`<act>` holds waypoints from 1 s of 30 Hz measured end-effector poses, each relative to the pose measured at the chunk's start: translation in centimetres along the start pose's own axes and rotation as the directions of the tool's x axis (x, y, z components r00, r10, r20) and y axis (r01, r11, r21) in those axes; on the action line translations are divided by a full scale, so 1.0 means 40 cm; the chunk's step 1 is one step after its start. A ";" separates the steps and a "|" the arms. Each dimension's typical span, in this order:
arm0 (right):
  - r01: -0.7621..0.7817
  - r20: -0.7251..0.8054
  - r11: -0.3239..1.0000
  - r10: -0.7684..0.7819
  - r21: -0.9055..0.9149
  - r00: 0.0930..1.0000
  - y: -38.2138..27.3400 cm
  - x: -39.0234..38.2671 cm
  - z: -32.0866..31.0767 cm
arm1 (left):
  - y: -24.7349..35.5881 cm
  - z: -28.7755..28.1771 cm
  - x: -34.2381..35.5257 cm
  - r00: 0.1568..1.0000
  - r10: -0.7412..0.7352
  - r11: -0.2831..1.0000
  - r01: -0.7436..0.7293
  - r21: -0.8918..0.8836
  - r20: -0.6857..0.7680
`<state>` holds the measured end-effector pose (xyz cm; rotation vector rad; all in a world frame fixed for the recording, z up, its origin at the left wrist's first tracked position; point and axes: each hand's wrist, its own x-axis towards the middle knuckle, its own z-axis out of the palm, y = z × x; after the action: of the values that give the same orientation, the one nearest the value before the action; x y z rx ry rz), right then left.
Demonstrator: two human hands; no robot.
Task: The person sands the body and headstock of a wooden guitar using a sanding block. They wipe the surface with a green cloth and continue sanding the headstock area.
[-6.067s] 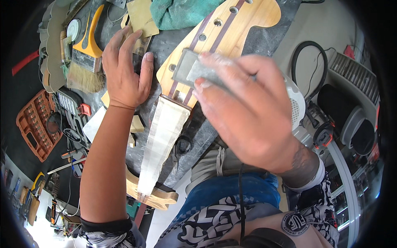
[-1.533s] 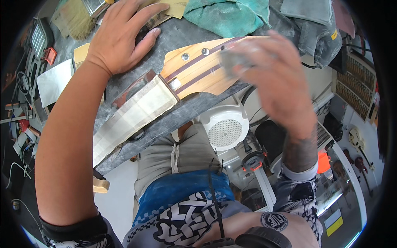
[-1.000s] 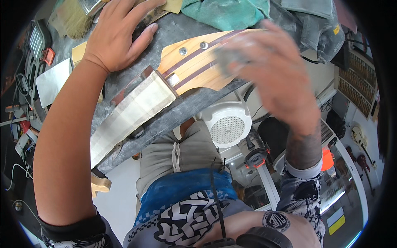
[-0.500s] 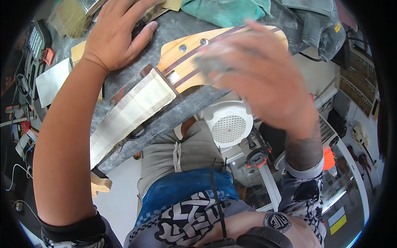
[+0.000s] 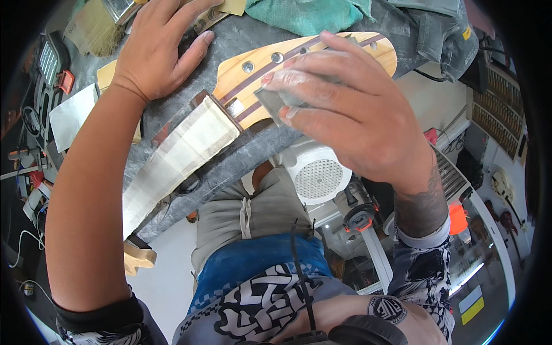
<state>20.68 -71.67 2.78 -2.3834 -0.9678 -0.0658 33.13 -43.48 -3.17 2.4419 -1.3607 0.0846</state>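
Note:
A guitar neck lies across the bench, its pale headstock [image 5: 233, 80] striped with dark wood and drilled with a row of round holes. The fretboard side of the neck [image 5: 178, 152] is wrapped in whitish tape. My right hand [image 5: 362, 112], dusty at the fingers, presses a thin grey abrasive pad [image 5: 269, 105] flat on the headstock face and covers part of it. Beyond the neck, my left hand [image 5: 152, 54] rests on the bench with thumb and fingers apart, holding nothing; its fingertips run near the top edge of the view.
The grey, dusty bench [image 5: 256, 146] carries a green cloth [image 5: 310, 14], a bristle brush [image 5: 98, 29], a white sheet [image 5: 73, 115] and grey fabric [image 5: 443, 40]. A white stool [image 5: 319, 178] and a black power tool [image 5: 359, 213] stand below the bench edge. An orange container [image 5: 457, 218] is at right.
My right hand was blurred by motion over the headstock and now shows sharply, slightly lower and left, with the pad still under its fingers. My left hand has stayed in place.

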 end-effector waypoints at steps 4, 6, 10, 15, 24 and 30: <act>-0.077 -0.005 0.992 0.077 -0.104 0.997 0.041 -0.019 -0.036 | 0.006 -0.001 -0.004 1.000 -0.003 1.000 0.003 -0.001 0.008; -0.082 0.022 0.982 0.087 -0.169 0.996 0.026 -0.010 -0.028 | 0.012 0.000 -0.011 1.000 -0.008 1.000 0.008 0.000 0.007; -0.063 0.072 0.998 0.061 0.017 0.996 -0.018 0.025 -0.008 | 0.001 0.004 -0.003 1.000 0.006 1.000 -0.006 -0.011 -0.006; -0.077 -0.012 0.996 0.076 -0.044 0.997 0.020 -0.013 -0.023 | 0.015 0.000 -0.005 0.999 -0.021 1.000 0.021 0.011 0.025; -0.020 -0.048 0.999 0.022 0.032 0.999 0.013 -0.005 0.009 | 0.002 0.005 -0.004 1.000 0.009 1.000 -0.009 0.016 0.000; -0.135 -0.089 0.986 0.127 -0.098 0.988 0.049 -0.029 -0.024 | 0.005 0.006 -0.016 1.000 -0.005 1.000 0.005 0.007 0.004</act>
<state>21.26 -74.03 2.38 -2.5126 -0.7849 -0.1674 32.59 -43.12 -3.46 2.4529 -1.3578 0.0832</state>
